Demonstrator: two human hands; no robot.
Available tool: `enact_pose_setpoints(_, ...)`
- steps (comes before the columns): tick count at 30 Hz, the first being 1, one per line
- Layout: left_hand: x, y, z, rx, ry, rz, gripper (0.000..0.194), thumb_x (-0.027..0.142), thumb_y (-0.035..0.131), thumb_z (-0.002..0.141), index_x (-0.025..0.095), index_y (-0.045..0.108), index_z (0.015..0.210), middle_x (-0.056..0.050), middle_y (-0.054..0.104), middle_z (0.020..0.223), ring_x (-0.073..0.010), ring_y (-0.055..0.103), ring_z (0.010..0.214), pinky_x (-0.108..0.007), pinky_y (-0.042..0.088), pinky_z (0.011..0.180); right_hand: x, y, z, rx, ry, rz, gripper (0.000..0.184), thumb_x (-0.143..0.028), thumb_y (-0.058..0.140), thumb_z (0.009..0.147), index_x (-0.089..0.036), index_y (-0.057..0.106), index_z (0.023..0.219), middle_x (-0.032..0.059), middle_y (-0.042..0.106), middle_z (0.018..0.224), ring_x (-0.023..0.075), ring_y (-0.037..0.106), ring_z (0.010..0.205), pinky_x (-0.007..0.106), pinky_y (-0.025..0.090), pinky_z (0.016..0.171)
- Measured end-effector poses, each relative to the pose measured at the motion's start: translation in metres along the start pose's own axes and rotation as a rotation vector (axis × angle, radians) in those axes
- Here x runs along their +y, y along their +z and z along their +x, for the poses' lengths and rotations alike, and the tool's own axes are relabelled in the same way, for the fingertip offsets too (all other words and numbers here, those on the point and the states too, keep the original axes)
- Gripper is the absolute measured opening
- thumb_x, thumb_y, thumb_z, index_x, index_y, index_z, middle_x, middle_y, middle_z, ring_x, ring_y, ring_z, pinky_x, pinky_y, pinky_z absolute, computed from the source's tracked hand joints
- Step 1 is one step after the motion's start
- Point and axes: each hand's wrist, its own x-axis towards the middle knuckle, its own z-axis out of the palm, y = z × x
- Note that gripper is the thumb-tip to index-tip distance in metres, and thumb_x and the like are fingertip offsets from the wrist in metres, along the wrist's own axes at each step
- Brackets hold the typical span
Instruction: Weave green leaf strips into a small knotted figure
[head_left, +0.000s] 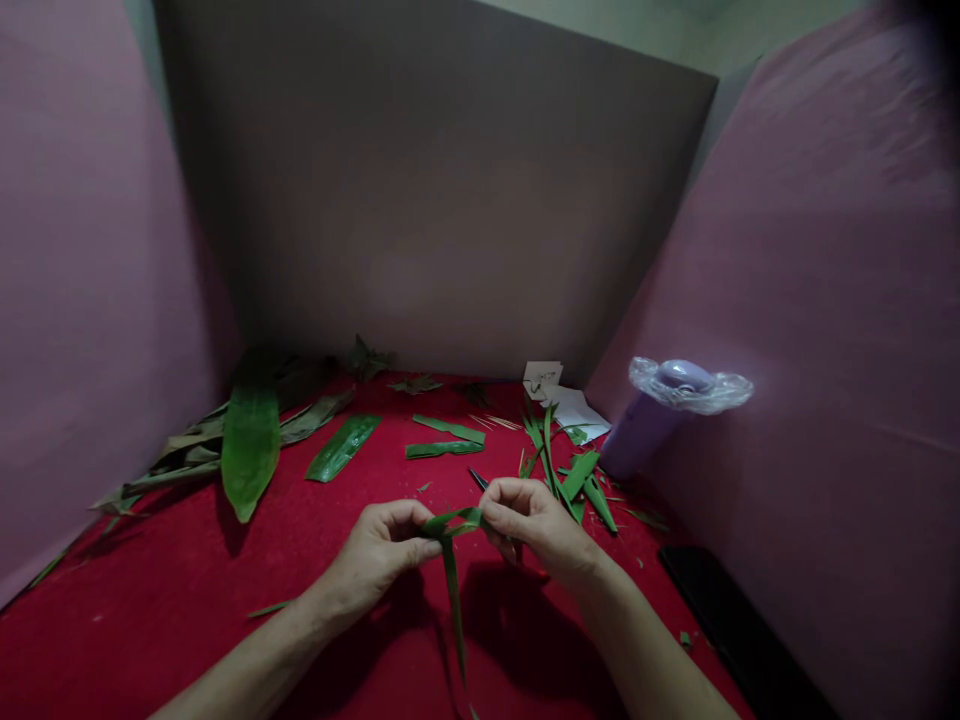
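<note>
Both hands hold a folded green leaf strip (452, 570) above the red cloth, its long narrow tail hanging down between them. My left hand (382, 550) pinches the strip's left end between thumb and fingers. At the other end, the thumb and fingertips of my right hand (536, 525) are closed on the leaf. The dark pointed tip of a tool (478, 479) shows just behind my right hand; the rest of it is hidden. Past the hands lie two narrow cut leaf pieces (446, 449) and a wider glossy leaf piece (343, 448).
A large green leaf (251, 440) rests over dried leaves (187, 468) at left. Leaf strips and scraps (577, 478) are heaped at right, near thin sticks (495, 422) and white paper (576, 412). A purple bottle (645, 432) with clear plastic and a black flat object (739, 630) stand by the right wall.
</note>
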Motion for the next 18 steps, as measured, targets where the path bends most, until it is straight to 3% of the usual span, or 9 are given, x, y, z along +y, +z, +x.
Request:
enact_pose_setpoints(4,-0.002,0.001,0.001,-0.013,0.004,0.010,0.019,0.026,0.077,0.057,0.014,0.063,0.061,0.004,0.055,0.053,-0.0060,0.040,0.047,-0.018,0.029,0.046,-0.005,0.002,-0.002,-0.052,0.024,-0.004,0.026,-0.038,0.067,0.071,-0.014,0.058,0.078,-0.0043,0.052,0.057,0.0052,0.043,0.047,0.017,0.032,0.043)
enact_pose_setpoints(9,-0.002,0.000,0.001,-0.014,0.017,-0.013,0.016,0.024,0.076,0.058,0.014,0.064,0.062,0.003,0.058,0.056,-0.0064,0.043,0.050,-0.018,0.030,0.047,-0.001,0.005,0.001,-0.050,0.002,-0.010,0.025,-0.038,0.066,0.073,-0.015,0.058,0.077,-0.0019,0.058,0.062,0.0060,0.046,0.050,0.020,0.036,0.051)
enact_pose_setpoints(18,-0.003,0.002,0.000,-0.023,-0.003,-0.029,0.019,0.026,0.078,0.056,0.014,0.064,0.059,0.003,0.053,0.052,-0.0053,0.040,0.046,-0.017,0.028,0.043,0.008,0.012,0.003,-0.003,-0.042,-0.031,0.020,-0.034,0.068,0.071,-0.017,0.060,0.079,-0.0036,0.054,0.064,0.0071,0.047,0.055,0.020,0.037,0.054)
